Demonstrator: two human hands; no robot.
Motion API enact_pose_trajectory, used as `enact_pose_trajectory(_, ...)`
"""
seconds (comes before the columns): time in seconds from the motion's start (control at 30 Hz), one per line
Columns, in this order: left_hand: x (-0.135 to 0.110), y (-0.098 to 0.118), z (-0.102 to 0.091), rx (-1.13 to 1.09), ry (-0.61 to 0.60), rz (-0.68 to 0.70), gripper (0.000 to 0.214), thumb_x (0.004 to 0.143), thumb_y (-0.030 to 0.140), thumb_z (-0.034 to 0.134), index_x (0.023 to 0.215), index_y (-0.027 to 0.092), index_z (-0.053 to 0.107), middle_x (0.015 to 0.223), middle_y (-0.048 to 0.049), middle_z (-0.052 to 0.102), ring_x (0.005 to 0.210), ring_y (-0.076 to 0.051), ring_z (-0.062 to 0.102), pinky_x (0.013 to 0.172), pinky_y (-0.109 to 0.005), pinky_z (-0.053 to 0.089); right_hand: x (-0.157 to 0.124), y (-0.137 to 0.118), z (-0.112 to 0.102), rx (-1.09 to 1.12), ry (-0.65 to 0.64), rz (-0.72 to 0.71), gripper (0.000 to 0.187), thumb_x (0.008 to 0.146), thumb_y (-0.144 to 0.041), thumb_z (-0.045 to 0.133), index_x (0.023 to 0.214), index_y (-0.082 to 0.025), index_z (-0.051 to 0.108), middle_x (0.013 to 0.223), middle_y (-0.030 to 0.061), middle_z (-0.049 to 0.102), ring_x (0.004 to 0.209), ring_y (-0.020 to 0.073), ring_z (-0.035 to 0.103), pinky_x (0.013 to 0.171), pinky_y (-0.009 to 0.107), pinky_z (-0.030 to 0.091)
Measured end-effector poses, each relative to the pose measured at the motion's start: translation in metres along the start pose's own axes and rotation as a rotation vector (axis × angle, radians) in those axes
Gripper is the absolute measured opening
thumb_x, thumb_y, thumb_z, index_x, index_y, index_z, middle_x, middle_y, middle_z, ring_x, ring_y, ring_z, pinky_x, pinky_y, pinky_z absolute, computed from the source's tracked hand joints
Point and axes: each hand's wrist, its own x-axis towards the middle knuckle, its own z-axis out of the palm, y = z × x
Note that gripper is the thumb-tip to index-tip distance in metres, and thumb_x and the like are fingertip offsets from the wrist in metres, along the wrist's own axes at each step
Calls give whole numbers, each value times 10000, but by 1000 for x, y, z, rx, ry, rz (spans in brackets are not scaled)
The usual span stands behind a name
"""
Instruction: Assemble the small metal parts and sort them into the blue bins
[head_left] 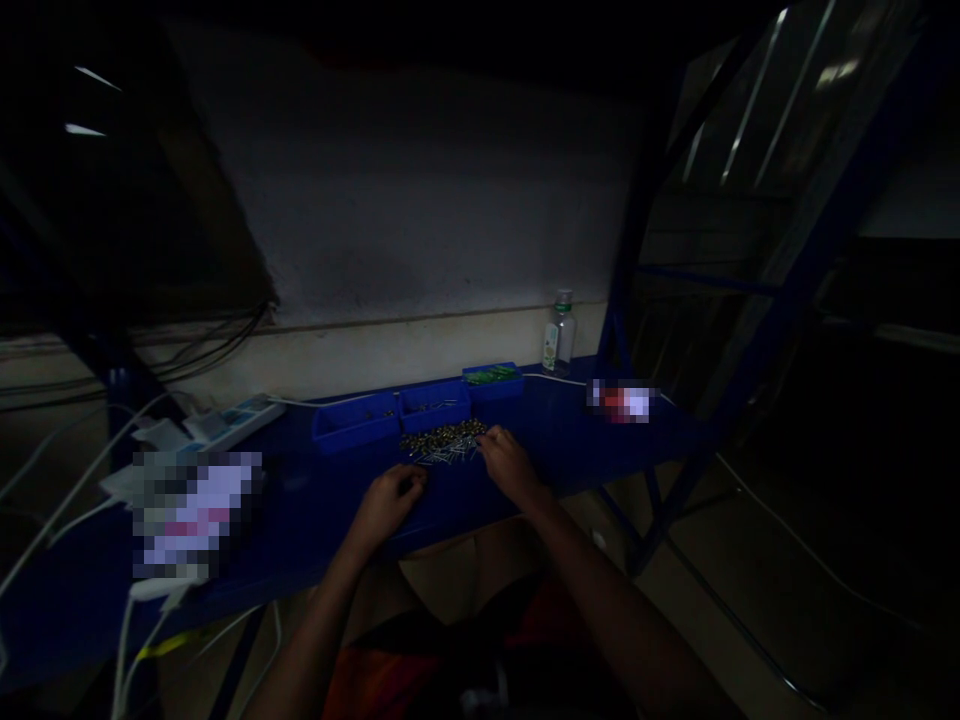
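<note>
On the blue table, loose silver screws [450, 454] lie in a heap, with small brass-coloured pieces [442, 436] piled just behind them. At the right end of the heap my right hand [508, 462] has its fingertips pinched together, touching or almost touching the screws. Whatever is in that pinch is too small and dark to make out. My left hand [388, 503] rests near the table's front edge, left of the heap, its fingers curled and thumb drawn in. Its fingertips are too dark to show what they hold, if anything.
Behind the heap stand two blue bins [356, 422] [435, 403] with a few metal parts, and a blue tray [493, 378] of green pieces. A plastic bottle [559, 335] stands by the wall. A power strip [232, 420] and white cables lie left. Blue frame posts [720, 400] rise right.
</note>
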Motion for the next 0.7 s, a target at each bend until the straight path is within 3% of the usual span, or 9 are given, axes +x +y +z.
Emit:
enact_pose_trajectory(0.17,-1,2,-1,-1,-25,39,266,805,318,437,911,184,641,919,-54,651,838,-193,597,776,-284,436,-6,-23,9,134,33,-29,200,881,-204,430,1013,-189,579,969,78,537,934,166,493,829,264,398)
enact_pose_trajectory(0.37,-1,1,0,-4,-15,27,266,808,326,452,934,189,642,932,-53,654,840,-195,600,778,-287,436,-6,-26,9,311,-10,-15,143,821,-158,518,947,-193,575,950,51,586,907,151,543,807,251,415)
enact_pose_trajectory(0.53,1,20,9,-64,-37,61,304,817,346,454,1007,187,630,967,-65,658,875,-205,599,794,-293,428,-2,-26,11,660,-140,48,68,779,-179,567,824,-195,615,803,4,647,734,126,600,680,224,445)
enact_pose_trajectory(0.7,4,29,16,-157,-65,19,295,803,366,483,966,174,638,878,-53,677,781,-192,614,714,-269,444,-2,-26,18,948,-118,175,130,737,-287,612,778,-165,626,695,10,644,648,128,604,601,217,443)
